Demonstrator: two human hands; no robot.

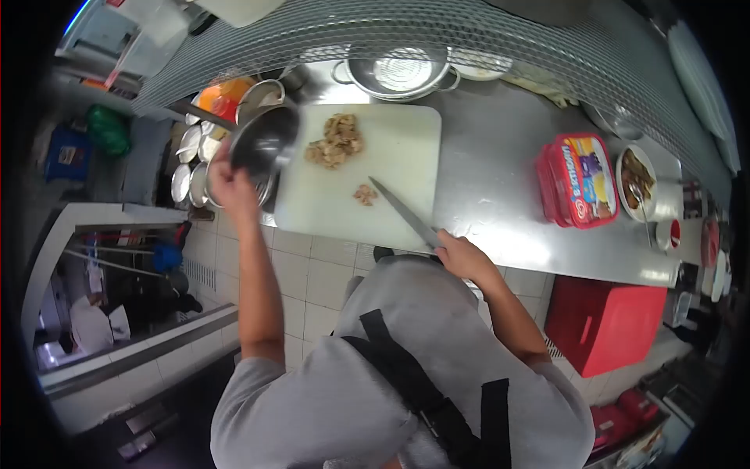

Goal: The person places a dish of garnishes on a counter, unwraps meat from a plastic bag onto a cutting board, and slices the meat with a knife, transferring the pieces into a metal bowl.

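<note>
Left hand [230, 187] extended forward, grip pinching metal bowl [269, 141]; right hand [462, 255] angled inward, grip wrapped round knife [408, 215].

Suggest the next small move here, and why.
Probably steady the metal bowl at the cutting board's left edge: the left hand, blurred, has it there, near the larger pile of chopped food, while the right hand holds the knife, tip by the small pile. A steady bowl should make any scraping easier.
</note>
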